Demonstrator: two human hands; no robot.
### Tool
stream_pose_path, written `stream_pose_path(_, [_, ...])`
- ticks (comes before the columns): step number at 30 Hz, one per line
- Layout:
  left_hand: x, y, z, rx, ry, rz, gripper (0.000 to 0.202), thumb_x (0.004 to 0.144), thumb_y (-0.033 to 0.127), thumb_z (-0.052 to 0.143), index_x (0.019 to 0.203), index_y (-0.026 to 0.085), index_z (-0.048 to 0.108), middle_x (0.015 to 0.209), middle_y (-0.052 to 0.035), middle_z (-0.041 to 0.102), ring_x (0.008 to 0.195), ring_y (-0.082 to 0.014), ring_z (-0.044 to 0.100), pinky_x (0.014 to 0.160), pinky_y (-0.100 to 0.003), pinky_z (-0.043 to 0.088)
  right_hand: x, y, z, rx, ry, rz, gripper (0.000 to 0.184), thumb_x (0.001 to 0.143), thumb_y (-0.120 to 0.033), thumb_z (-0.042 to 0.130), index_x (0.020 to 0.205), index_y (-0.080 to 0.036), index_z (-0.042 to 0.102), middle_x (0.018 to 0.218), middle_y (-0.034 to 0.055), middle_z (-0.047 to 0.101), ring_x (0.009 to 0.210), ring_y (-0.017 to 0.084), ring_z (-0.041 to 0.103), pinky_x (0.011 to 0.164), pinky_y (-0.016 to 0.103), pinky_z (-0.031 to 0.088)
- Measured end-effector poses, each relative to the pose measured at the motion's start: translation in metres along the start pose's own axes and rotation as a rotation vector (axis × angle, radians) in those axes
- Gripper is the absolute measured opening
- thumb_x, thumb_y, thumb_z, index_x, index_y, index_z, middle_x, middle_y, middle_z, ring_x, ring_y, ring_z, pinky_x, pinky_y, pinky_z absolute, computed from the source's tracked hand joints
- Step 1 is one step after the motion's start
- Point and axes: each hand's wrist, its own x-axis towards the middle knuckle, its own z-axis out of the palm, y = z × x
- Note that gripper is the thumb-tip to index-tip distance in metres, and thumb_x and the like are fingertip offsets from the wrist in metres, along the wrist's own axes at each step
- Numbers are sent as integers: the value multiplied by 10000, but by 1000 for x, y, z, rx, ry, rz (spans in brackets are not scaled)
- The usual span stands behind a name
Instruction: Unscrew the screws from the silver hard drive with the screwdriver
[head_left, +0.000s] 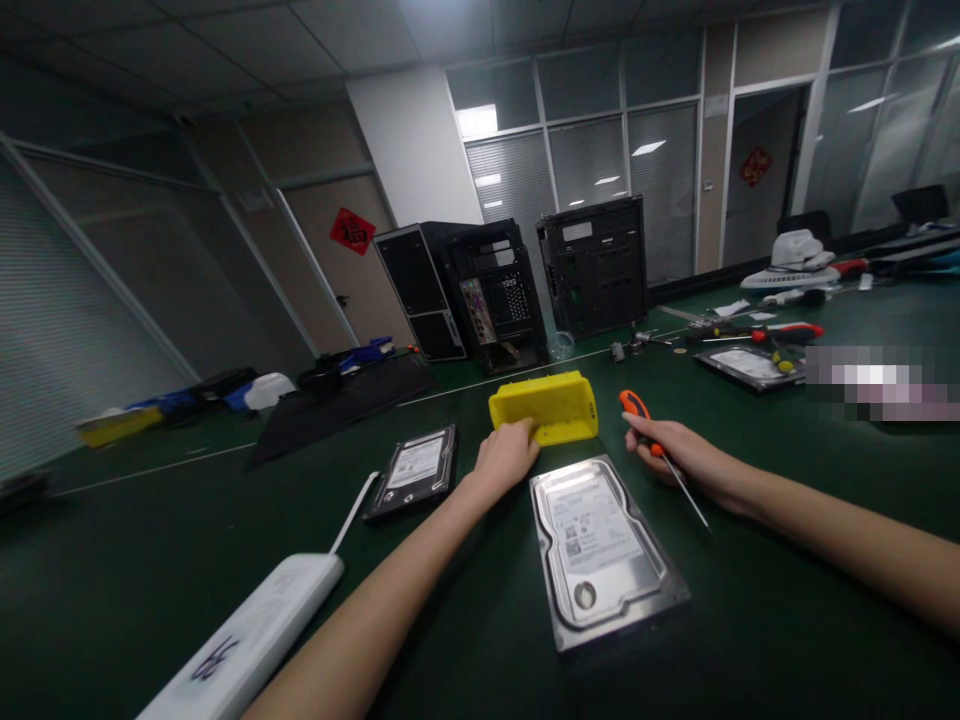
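My left hand (507,452) is closed at the near left edge of a yellow plastic tray (566,405), with some fingertips hidden against it. The tray tilts so that its inside faces me, and a tiny piece shows near its lower edge. My right hand (675,455) is wrapped round a screwdriver (636,404) with an orange and black handle. Its thin metal shaft points down and toward me, off to the right. Between my forearms a silver hard drive (600,550) lies label up on the green table, apart from both hands.
A darker hard drive (420,465) lies left of my left hand, beside a white power strip (247,640). Two black computer cases (457,295) stand at the back. Another hard drive (742,366), pliers (787,332) and small metal parts (637,342) lie at right. A blurred-out patch hides the right edge.
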Motion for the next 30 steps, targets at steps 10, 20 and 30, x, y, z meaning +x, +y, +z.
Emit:
stream_pose_path(10, [0,-1,6,-62,26,48,356,859,209,452,1212,209,494,1090,-102,647,990,-232,621,830,-313,473,-2,-2,1,-16,9,2,411,805,-562,454,745,-161,521,392,-91,307,339,42,225,358,191,155])
stream_pose_path(20, [-3,-4,10,-111,77,133,306,856,197,465,1150,213,550,1063,-80,661,977,-214,625,840,-290,466,-3,-2,1,-20,7,2,407,813,-554,448,741,-161,523,386,-90,311,339,41,229,360,189,156])
stream_pose_path(30, [-15,-10,10,-154,165,189,163,879,232,470,1017,207,553,1031,-63,642,921,-206,618,774,-276,463,-3,-2,0,-32,4,1,413,814,-559,446,752,-160,531,401,-85,324,349,43,244,369,193,175])
